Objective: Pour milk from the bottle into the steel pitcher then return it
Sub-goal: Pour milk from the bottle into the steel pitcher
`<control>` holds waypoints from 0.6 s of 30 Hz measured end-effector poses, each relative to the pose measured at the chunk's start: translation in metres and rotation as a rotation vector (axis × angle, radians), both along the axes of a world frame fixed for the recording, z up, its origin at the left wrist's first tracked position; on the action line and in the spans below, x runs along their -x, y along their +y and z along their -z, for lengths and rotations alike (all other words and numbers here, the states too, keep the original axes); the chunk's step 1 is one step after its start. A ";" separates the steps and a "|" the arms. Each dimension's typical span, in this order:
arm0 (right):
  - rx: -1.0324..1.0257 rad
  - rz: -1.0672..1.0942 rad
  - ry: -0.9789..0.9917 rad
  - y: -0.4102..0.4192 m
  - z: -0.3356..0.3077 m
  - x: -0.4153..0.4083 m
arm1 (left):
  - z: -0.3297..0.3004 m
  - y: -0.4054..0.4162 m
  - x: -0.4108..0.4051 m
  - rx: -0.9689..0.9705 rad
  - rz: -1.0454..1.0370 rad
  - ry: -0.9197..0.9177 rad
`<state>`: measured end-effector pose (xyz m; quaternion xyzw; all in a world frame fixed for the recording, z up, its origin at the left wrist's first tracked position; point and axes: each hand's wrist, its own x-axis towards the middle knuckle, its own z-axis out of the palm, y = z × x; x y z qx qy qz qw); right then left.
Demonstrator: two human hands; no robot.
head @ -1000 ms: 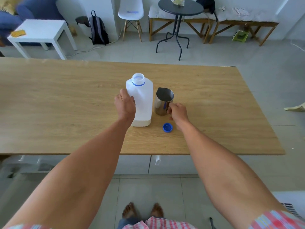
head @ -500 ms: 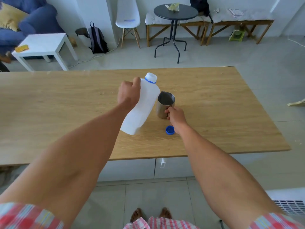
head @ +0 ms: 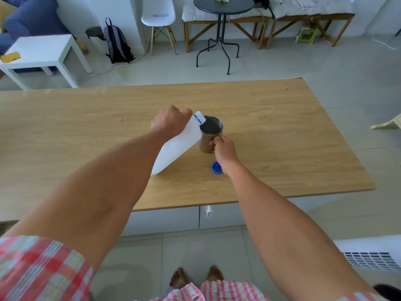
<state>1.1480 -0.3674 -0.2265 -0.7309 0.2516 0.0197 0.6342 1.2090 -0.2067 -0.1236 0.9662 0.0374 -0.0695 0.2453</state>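
Nearest on the counter (head: 282,148) is the blue cap (head: 217,167), lying loose just beside the right wrist, clear of the pour

Right hand (head: 224,148) is closed round the pitcher (head: 210,134) at its handle side, fingers pinching the handle, pitcher upright on the counter. Left hand (head: 170,123) is wrapped tight round the upper body of the bottle (head: 176,148), knuckles up

Bottle is off the counter, or at most its low corner is near the wood; can't tell if it touches. Long axis runs diagonal: base low and toward the person on the left, neck high, far and to the right. Mouth w/ blue ring sits at the pitcher's near-left rim, touching or just over it. No milk stream visible yet, inside of pitcher looks dark

Step in hand, I judge: start of the pour. To do it well: keep the mouth over the rim, not outside it, raise the base slowly so flow starts thin, keep the right hand firm on the handle so the pitcher doesn't skid or tip if the neck nudges it. Bottle looks light on milk, so it'll need a steep tilt; expect a glug, ease off early
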 end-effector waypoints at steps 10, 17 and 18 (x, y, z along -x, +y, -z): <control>0.018 -0.006 -0.017 -0.002 0.002 0.000 | 0.012 -0.010 -0.008 -0.159 0.111 -0.032; 0.029 -0.012 -0.020 -0.004 0.002 -0.002 | 0.009 -0.014 -0.017 -0.224 0.147 -0.047; 0.031 -0.013 -0.018 -0.004 0.002 -0.003 | 0.008 -0.014 -0.017 -0.228 0.150 -0.051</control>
